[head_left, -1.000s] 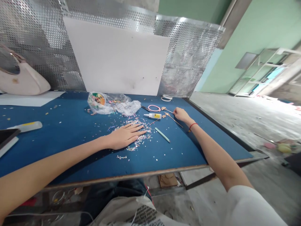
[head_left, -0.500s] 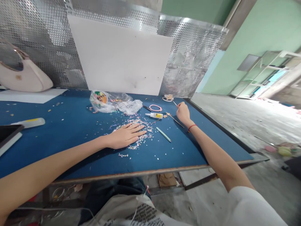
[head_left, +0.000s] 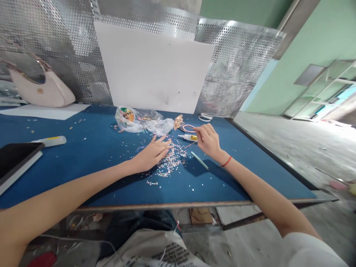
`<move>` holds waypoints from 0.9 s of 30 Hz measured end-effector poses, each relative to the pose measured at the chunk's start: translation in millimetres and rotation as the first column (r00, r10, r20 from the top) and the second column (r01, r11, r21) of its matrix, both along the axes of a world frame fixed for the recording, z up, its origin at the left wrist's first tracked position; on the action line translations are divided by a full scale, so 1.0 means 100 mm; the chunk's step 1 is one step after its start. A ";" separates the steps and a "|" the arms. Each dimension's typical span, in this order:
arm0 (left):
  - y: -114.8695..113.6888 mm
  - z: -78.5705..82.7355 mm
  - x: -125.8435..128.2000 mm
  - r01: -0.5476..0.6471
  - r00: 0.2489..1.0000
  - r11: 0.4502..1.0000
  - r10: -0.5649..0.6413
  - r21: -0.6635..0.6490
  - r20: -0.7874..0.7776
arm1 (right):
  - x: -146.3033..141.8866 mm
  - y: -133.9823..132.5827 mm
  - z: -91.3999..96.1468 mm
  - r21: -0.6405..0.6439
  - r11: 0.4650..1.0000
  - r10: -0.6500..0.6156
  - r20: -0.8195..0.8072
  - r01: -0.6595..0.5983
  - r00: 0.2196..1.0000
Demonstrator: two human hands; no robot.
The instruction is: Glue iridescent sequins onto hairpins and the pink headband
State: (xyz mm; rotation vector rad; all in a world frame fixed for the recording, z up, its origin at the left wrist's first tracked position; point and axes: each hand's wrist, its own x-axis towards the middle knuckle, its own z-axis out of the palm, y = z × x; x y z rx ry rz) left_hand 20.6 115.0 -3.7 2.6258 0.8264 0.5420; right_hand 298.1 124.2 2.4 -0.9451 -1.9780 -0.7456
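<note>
Blue cloth covers the tabletop [head_left: 228,178], and the working items are grouped at its far centre, apparently to keep them within reach of both hands. The right hand [head_left: 209,141] is raised slightly above the surface, its fingers [head_left: 199,129] pressed together in a pinch at the capped end of a small glue tube [head_left: 188,137]. The pinch hides that end, so it cannot be determined whether the fingers grip the tube or a thin stem beside it. A gold flower-shaped ornament [head_left: 178,122] stands just left of the tube, beside a pink hair band [head_left: 189,128]; its raised position suggests a support that the view does not show. The left hand [head_left: 152,154] rests low with its fingers spread, the fingertips reaching the edge of a loose scatter of multicoloured sequins [head_left: 171,162]. This open posture appears to keep the hand beside the scatter without gathering it. A clear plastic bag [head_left: 147,123] lies behind the sequins, likely positioned as their nearby source or store. A pale green nail file [head_left: 199,160] lies just below the right hand, where it can be reached with little travel. Behind everything, a white board [head_left: 152,66] leans against a perforated metal screen [head_left: 236,63].
</note>
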 end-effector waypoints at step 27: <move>-0.17 0.17 0.13 0.239 0.733 0.766 0.262 -0.597 0.628 | -0.40 -0.33 0.03 -0.493 0.848 0.104 -0.204 -0.194 0.973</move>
